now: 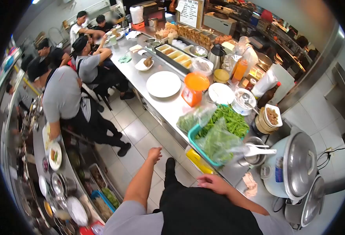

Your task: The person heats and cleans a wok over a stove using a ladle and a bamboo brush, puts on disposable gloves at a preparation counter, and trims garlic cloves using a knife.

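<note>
My left hand (154,155) hangs over the tiled floor, fingers curled in and nothing visible in them. My right hand (213,183) is low in front of my black apron (205,213), with its fingers loosely apart and holding nothing. It is nearest to the counter's front edge and a teal basket (194,137). Leafy greens (229,123) fill that basket, partly under a clear plastic bag (219,143). Further along the steel counter stand an orange kitchen scale (191,97) with a round orange pan and a large white plate (163,84).
A big lidded rice cooker (276,168) stands at the right, by a pink cloth (250,184). Ladles (258,150) rest across a metal pot. Several co-workers, one in a grey shirt (63,92), are along the aisle. The left counter holds a plate of food (55,156) and pans.
</note>
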A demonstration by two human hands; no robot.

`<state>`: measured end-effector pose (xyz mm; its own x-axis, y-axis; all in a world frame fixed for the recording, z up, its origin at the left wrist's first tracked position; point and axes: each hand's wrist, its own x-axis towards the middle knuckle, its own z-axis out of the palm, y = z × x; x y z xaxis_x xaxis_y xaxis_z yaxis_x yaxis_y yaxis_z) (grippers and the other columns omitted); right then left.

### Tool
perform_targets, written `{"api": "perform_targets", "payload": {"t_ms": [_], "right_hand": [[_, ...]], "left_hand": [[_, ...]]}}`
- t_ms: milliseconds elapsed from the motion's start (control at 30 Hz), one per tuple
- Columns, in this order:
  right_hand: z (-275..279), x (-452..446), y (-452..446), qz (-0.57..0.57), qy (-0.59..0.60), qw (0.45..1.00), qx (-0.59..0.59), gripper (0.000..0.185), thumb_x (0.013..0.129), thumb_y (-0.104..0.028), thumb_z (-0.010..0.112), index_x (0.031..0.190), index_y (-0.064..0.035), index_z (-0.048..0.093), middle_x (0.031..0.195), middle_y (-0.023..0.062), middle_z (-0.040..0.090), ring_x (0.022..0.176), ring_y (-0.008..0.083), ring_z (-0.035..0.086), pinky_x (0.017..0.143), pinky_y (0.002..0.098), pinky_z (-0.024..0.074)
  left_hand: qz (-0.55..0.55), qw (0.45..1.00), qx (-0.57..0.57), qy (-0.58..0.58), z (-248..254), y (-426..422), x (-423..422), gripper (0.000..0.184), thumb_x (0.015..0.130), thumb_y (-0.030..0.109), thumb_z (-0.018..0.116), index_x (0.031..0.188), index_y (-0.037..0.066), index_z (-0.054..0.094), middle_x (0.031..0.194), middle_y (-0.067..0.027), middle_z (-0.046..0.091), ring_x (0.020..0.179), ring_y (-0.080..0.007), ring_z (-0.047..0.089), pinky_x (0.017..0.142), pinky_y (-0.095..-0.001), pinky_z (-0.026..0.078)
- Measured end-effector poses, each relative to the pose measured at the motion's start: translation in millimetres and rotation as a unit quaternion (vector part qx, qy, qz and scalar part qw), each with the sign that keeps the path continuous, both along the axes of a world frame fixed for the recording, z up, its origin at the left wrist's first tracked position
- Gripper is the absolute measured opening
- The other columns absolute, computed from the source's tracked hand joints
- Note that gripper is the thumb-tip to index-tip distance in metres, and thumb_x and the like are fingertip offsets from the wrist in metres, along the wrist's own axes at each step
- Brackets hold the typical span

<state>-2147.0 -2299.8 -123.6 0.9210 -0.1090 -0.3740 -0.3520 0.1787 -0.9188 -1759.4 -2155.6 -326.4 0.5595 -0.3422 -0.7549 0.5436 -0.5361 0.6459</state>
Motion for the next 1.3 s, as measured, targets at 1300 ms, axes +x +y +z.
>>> {"api": "perform_targets", "payload": {"t_ms": [1300], "right_hand": [[-27,-111,177,-0.511,0.420,0.750,-0.003,0.036,0.098,-0.008,0.070,0.133,-0.0045,0.066,0.124,0.0127,0.071,0.120,0.0211,0.067,0.091,0.0358,0.0598]], "left_hand": [[0.151,0.929,-0.299,0.159,-151,-251,182,0.032,0.102,0.021,0.063,0.129,0.005,0.058,0.117,-0.0137,0.068,0.096,-0.0271,0.070,0.075,-0.0385,0.058]]}}
